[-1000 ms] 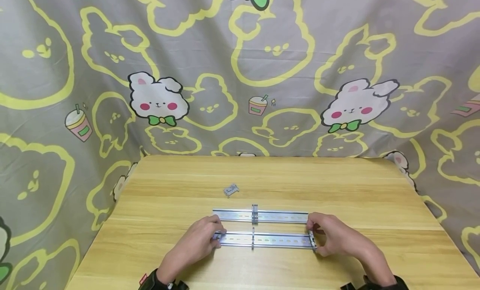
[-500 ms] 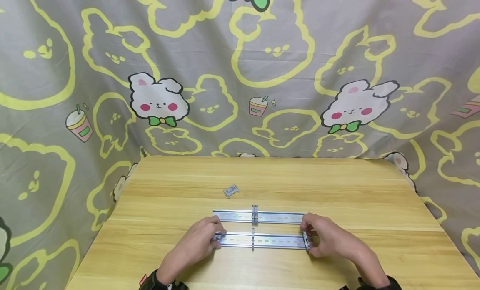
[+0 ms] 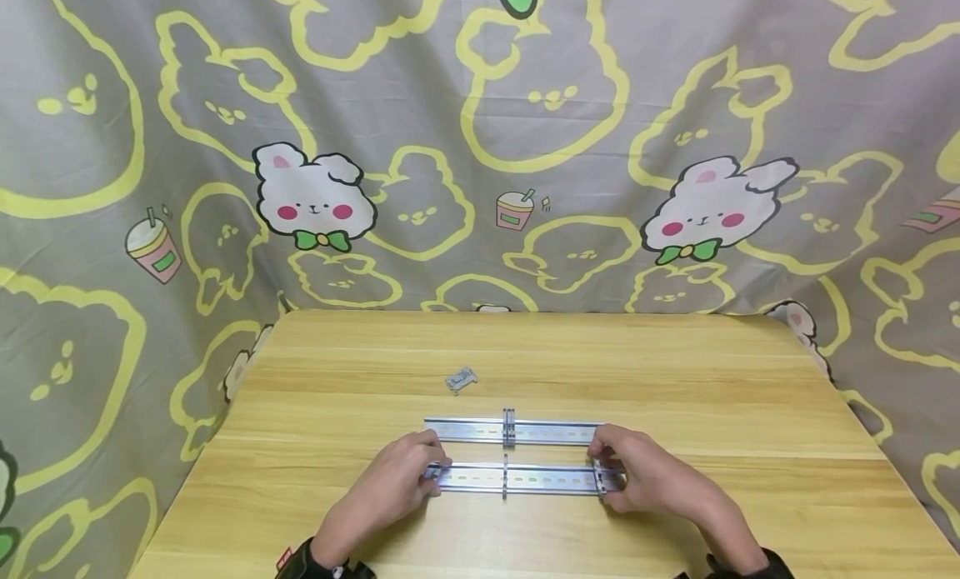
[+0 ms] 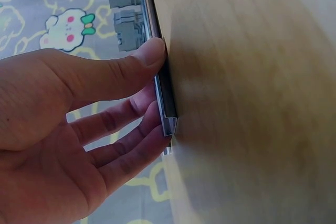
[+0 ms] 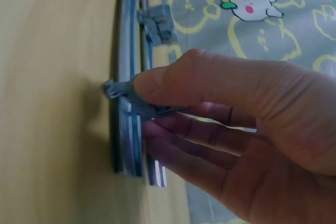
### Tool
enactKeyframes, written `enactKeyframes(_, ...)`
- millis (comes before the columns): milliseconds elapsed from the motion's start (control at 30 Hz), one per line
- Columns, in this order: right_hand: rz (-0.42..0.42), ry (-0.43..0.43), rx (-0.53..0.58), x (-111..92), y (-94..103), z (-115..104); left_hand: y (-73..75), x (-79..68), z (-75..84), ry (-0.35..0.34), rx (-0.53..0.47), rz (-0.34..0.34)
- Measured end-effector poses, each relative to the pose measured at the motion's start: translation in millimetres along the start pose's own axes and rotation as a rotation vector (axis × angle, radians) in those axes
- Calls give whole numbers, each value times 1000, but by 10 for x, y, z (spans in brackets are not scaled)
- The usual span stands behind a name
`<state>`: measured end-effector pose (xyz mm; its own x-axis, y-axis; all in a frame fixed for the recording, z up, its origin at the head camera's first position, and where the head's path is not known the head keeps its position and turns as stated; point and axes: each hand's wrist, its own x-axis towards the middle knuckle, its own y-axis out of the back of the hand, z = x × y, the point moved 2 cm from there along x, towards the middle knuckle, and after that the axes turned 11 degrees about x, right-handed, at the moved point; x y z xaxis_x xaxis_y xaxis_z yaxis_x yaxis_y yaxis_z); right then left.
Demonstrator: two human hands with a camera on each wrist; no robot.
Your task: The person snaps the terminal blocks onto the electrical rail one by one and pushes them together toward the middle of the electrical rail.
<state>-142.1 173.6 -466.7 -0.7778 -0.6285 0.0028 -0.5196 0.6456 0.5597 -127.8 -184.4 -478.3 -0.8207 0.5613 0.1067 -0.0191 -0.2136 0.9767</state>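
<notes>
Two slotted metal DIN rails lie parallel on the table in the head view. At the left end of the near rail [image 3: 551, 481], my left hand [image 3: 401, 475] grips it between thumb and fingers. My right hand [image 3: 652, 475] pinches a thin grey terminal block [image 5: 123, 88] sitting across that rail, a little in from its right end. Another terminal block [image 3: 505, 477] stands upright on the near rail, left of its middle. On the far rail [image 3: 465, 431], a pair of terminal blocks [image 3: 509, 427] sits side by side. My right fingers hide the far rail's right end.
Behind the rails, a loose grey terminal block [image 3: 461, 380] lies flat on the wooden table [image 3: 637, 362]. A patterned grey curtain [image 3: 420, 254] hangs along the table's back edge and both sides.
My right hand has moved left along the near rail with the terminal block, and the rail's right end now shows beyond it. My left hand stays in place.
</notes>
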Motion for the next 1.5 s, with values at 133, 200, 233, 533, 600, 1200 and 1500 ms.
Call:
enactKeyframes(133,20,15,-7,45,-76,-30,-2,-3,-1,-4,-1,0)
enactKeyframes(200,32,24,-20,60,-107,-50,-1,-4,1,-7,-2,2)
enactKeyframes(233,38,29,-28,68,-122,-58,-1,-4,2,-9,-1,3)
enactKeyframes(533,71,49,-70,144,-251,-99,-13,0,-8,-7,10,11)
enactKeyframes(600,76,49,-72,163,-281,-106,-13,-1,-6,-12,10,16)
enactKeyframes(1200,139,38,-70,302,-549,-199,5,2,16,-15,3,24)
enactKeyframes(1500,148,57,-56,365,-630,-239,5,4,10,-13,-1,21)
